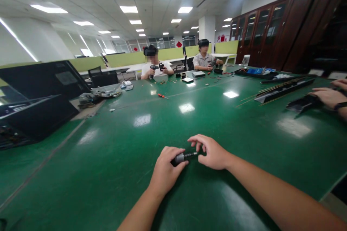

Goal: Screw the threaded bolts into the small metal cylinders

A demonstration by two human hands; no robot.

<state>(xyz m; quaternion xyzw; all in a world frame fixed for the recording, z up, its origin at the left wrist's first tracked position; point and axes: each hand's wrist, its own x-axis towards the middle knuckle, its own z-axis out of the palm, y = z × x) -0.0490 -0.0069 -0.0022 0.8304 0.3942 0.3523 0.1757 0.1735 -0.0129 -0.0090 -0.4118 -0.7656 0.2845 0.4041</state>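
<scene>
Cylindrical tool [180, 158], dark at the butt with a smooth grey collar, narrows to a slim, bright metal tip; it lies nearly level, low over the near middle of the table [121, 158]. From where I stand, the left hand [166, 168] is wrapped about its thick end, thumb on the near side and fingers on the far side. The right hand [213, 152] is loosely curved beside the tip, fingers bent and parted from the thumb; whether a fingertip brushes the metal, I cannot tell.

The tabletop is glossy green, with ceiling lights mirrored on it in soft white patches. Further off lies a small screwdriver [162, 96] with an orange-red handle and a thin shaft. To the left, flat dark panels [46, 79] lean up beside a boxy black casing [35, 119]. To the right, long narrow rails [284, 91] and thin yellowish rods lie slanting, near a co-worker's hand [329, 97] on an angular black piece [302, 104]. Across the table, a seated person grips a pistol-shaped drill [153, 68]
</scene>
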